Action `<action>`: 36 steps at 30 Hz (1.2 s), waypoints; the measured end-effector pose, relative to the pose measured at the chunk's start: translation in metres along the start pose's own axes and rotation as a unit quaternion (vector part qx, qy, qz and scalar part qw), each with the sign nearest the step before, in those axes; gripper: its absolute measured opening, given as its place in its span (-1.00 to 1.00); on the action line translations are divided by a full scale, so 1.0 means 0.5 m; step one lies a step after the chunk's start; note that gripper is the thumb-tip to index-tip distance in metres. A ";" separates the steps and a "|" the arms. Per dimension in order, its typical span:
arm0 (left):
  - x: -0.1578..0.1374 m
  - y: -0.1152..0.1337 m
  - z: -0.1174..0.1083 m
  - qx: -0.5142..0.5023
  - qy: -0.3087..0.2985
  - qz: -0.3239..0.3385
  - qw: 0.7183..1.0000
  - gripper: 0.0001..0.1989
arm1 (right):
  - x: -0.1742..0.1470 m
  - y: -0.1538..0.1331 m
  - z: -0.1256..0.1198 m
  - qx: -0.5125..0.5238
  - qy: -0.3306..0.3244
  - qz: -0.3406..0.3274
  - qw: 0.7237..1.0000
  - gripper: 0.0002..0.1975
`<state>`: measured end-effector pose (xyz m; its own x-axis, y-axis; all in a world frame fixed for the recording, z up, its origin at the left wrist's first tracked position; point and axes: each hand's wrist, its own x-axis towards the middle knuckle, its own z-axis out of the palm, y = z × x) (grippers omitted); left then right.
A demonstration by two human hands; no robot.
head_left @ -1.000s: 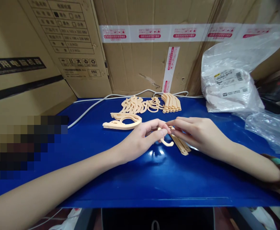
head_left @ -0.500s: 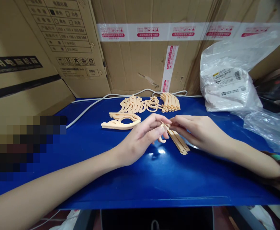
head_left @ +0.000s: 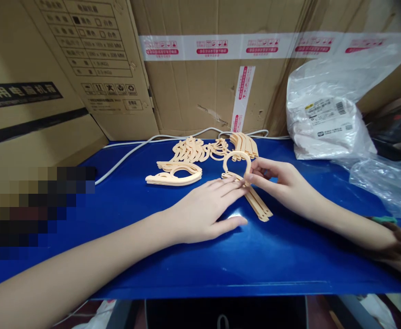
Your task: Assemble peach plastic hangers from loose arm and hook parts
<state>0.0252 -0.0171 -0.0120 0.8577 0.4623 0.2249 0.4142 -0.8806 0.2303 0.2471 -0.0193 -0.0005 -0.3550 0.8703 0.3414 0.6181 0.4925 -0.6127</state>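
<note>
My right hand (head_left: 272, 177) pinches a beige plastic hanger hook (head_left: 237, 155), its round curve standing up above the table. My left hand (head_left: 209, 208) lies flat with fingers stretched out, its fingertips over the upper part of a pair of long beige hanger arms (head_left: 258, 204). The arms lie slantwise on the blue table, and their upper end is partly hidden by my fingers and the hook. To the left, folded beige hanger pieces (head_left: 174, 178) with a rounded opening lie together.
Behind the hands, a heap of loose hooks (head_left: 189, 148) and a stack of curved arms (head_left: 244, 145) sit on the blue table (head_left: 125, 256). A white cable (head_left: 118, 162) runs along the back. Cardboard boxes (head_left: 193, 91) wall the rear and left; a plastic bag (head_left: 323, 119) stands at right.
The hook has come up into view in my right hand, over the arms. My left hand has gone from a curled grip to lying flat with its fingers stretched.
</note>
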 end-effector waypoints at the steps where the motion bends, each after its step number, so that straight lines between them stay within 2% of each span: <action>1: 0.000 0.002 0.002 0.002 -0.012 -0.001 1.000 -0.47 | 0.000 0.000 0.002 -0.008 0.003 -0.015 1.000 -0.77; 5: 0.001 0.000 -0.003 0.029 0.011 0.002 1.000 -0.50 | 0.001 0.000 0.005 -0.019 0.002 -0.051 0.999 -0.80; 9: -0.003 -0.033 -0.044 0.103 0.047 -0.020 0.993 -0.50 | 0.000 -0.002 -0.002 -0.018 0.005 -0.056 0.998 -0.80; 11: -0.010 -0.062 -0.074 0.110 0.039 -0.076 0.990 -0.34 | 0.000 -0.004 -0.007 -0.014 0.014 -0.047 0.999 -0.79; 14: -0.027 -0.108 -0.115 0.125 -0.023 -0.155 0.980 -0.14 | 0.001 -0.003 -0.011 -0.012 0.022 -0.036 0.999 -0.79; 16: -0.039 -0.134 -0.133 0.130 -0.036 -0.186 0.973 -0.14 | 0.002 -0.001 -0.010 -0.009 0.024 -0.035 0.999 -0.78; 19: -0.053 -0.161 -0.147 0.155 -0.051 -0.196 0.967 -0.12 | 0.004 0.002 -0.007 -0.001 0.016 -0.034 0.999 -0.77; 22: -0.059 -0.169 -0.151 0.173 -0.054 -0.201 0.963 -0.15 | 0.005 0.004 -0.005 0.005 0.010 -0.035 0.999 -0.78; 25: -0.054 -0.156 -0.153 0.154 -0.069 -0.245 0.955 -0.21 | 0.005 0.007 -0.004 0.012 0.014 -0.034 0.999 -0.79; 29: -0.039 -0.123 -0.154 0.105 -0.089 -0.301 0.944 -0.51 | 0.005 0.008 -0.005 0.015 0.014 -0.037 0.999 -0.79; 33: -0.032 -0.114 -0.150 0.072 -0.105 -0.297 0.946 -0.71 | 0.005 0.008 -0.005 0.015 0.012 -0.046 0.999 -0.80; 36: -0.034 -0.120 -0.143 0.057 -0.103 -0.282 0.952 -0.66 | 0.004 0.009 -0.005 0.007 0.015 -0.050 0.999 -0.80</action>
<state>-0.0361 0.0354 0.0378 0.5249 0.8456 -0.0969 0.8473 -0.5085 0.1532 0.2507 -0.0153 -0.0007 -0.3926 0.8169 0.4226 0.5702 0.5767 -0.5850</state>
